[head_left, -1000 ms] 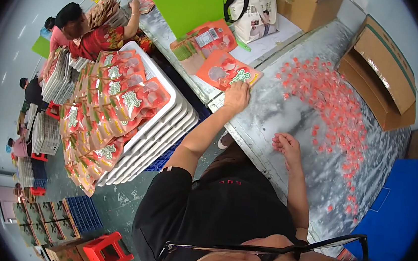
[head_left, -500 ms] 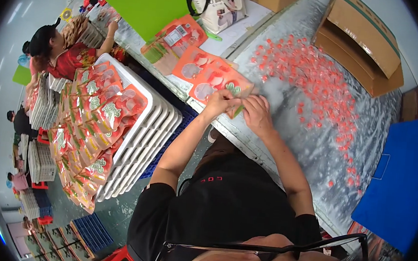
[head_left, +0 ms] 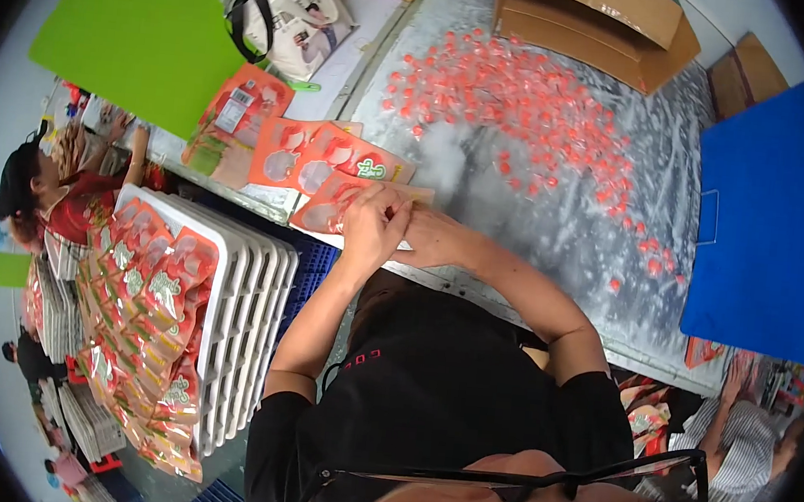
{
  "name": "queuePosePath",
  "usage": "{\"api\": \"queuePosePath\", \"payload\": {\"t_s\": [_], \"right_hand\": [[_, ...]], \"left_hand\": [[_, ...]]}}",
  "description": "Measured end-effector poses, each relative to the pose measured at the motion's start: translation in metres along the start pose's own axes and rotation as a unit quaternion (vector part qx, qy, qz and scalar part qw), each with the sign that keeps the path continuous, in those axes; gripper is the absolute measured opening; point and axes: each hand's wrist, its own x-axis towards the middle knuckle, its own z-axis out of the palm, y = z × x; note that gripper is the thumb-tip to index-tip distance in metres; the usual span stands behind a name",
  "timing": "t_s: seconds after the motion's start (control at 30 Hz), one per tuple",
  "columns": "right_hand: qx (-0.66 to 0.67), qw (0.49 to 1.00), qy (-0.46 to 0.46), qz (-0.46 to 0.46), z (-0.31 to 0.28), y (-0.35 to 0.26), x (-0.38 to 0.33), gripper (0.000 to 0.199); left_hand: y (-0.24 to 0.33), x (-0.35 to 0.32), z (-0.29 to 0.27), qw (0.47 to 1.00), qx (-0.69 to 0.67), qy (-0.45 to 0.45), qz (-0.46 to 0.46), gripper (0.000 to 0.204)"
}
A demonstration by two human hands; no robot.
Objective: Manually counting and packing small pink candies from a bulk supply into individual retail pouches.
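Observation:
A red and tan printed snack pouch (head_left: 325,204) lies slanted at the near edge of the metal table. My left hand (head_left: 376,225) is closed on its right part, thumb and fingers bent together. Up against it is my right hand (head_left: 430,234), also gripping this pouch; its fingertips are partly hidden behind the left hand. Just beyond, more flat pouches (head_left: 345,157) of the same print overlap. Farther left lie other pouches, one with a white label (head_left: 234,110). Small red wrapped pieces (head_left: 529,109) are spread over the table ahead and to the right.
Stacked white trays (head_left: 247,333), topped with filled pouches (head_left: 144,305), stand at my left. An open carton (head_left: 594,29) and a blue panel (head_left: 763,225) bound the table's far and right sides. A tote bag (head_left: 293,22) sits far left. Co-workers are on both sides.
My view has turned to the right. Both hands have come closer together and nearer to me, and a pouch now lies at the table edge in front of the others.

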Motion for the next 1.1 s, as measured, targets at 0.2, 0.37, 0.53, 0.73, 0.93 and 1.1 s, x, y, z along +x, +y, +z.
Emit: {"api": "queuePosePath", "payload": {"t_s": [0.2,0.37,0.53,0.73,0.93,1.1], "right_hand": [[0.071,0.994,-0.080,0.002,-0.011,-0.007,-0.017,0.040],[0.122,0.980,-0.129,0.090,-0.076,-0.054,-0.037,0.037],[0.069,0.989,-0.117,0.054,-0.075,-0.050,-0.051,0.034],[-0.080,0.938,0.320,0.109,-0.058,0.039,-0.086,0.036],[-0.308,0.892,0.142,0.299,-0.028,0.100,-0.111,0.061],[-0.253,0.911,0.115,0.304,-0.012,0.071,-0.137,0.060]], "left_hand": [[0.033,0.005,-0.015,0.992,-0.027,-0.118,-0.041,0.019],[0.018,0.019,-0.034,0.860,-0.105,-0.500,-0.013,0.130],[0.010,0.013,-0.021,0.831,-0.190,-0.522,-0.020,0.116],[-0.010,-0.013,-0.019,0.876,-0.297,-0.329,-0.191,0.093],[-0.001,-0.026,-0.017,0.879,-0.304,-0.308,-0.201,0.086],[-0.005,-0.036,-0.017,0.839,-0.414,-0.261,-0.240,0.083]]}}
